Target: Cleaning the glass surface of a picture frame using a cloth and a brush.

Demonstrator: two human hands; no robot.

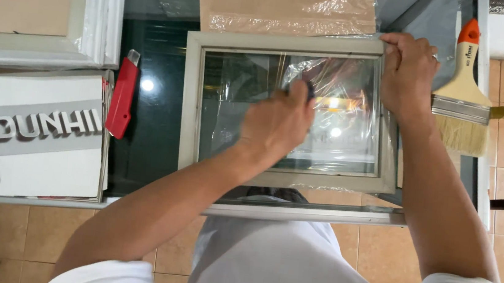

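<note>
Seen from the head camera, a person leans over a dark glass table [153,144] where a pale grey picture frame [285,178] lies flat, its glass pane reflecting ceiling lights. The left hand [278,122] presses on the pane, its grip closed on a small dark object, too blurred to make out. The right hand [407,73] clamps its grip on the frame's upper right corner. Just right of that hand lies a wide paintbrush [464,100] with an orange-tipped handle. A sheet of brown cardboard under clear plastic wrap [286,6] touches the frame's top edge. Left of the frame rests a red utility knife [123,95], beside a white sign board [36,139] bearing raised grey lettering and a red shape. A larger white frame [101,16] sits above it.
</note>
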